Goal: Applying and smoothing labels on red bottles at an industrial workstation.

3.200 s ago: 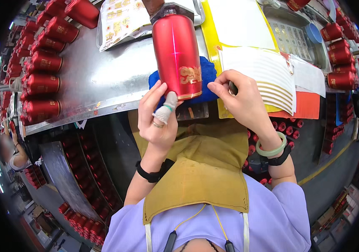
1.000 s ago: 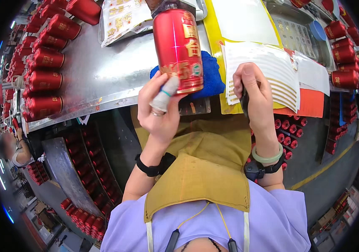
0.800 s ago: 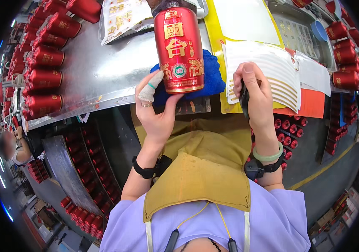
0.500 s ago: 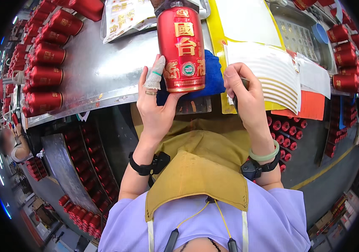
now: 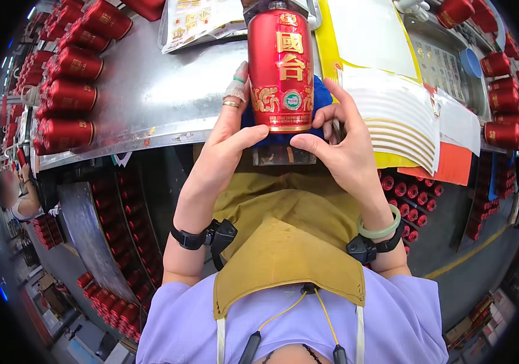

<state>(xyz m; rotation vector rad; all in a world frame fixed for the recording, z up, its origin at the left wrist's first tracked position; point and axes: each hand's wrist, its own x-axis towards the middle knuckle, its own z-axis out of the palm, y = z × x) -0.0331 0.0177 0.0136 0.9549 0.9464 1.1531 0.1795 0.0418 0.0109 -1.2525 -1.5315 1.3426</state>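
A red bottle (image 5: 281,73) with gold characters, gold dragon figures and a small round green-and-white emblem lies on a blue cloth (image 5: 321,97), its dark neck pointing away from me. My left hand (image 5: 226,136) grips its left side, thumb at the base; a whitish finger cover and a ring show on it. Close to the bottle's lower right is my right hand (image 5: 347,142), thumb and forefinger spread apart. Its other fingers curl round a thin dark tool (image 5: 334,130), mostly hidden, whose kind I cannot make out.
Rows of red bottles (image 5: 68,97) line the metal table's (image 5: 144,79) left side. Behind is a tray (image 5: 165,42) with sheets of gold labels. White gold-edged sheets (image 5: 399,115) fan out on a yellow sheet at right, near a red-orange sheet (image 5: 454,168). Another person (image 5: 26,191) is far left.
The bottle now appears further right in view. My right hand has come in to its lower right side, thumb and forefinger opening. My left thumb has moved up to the bottle's base.
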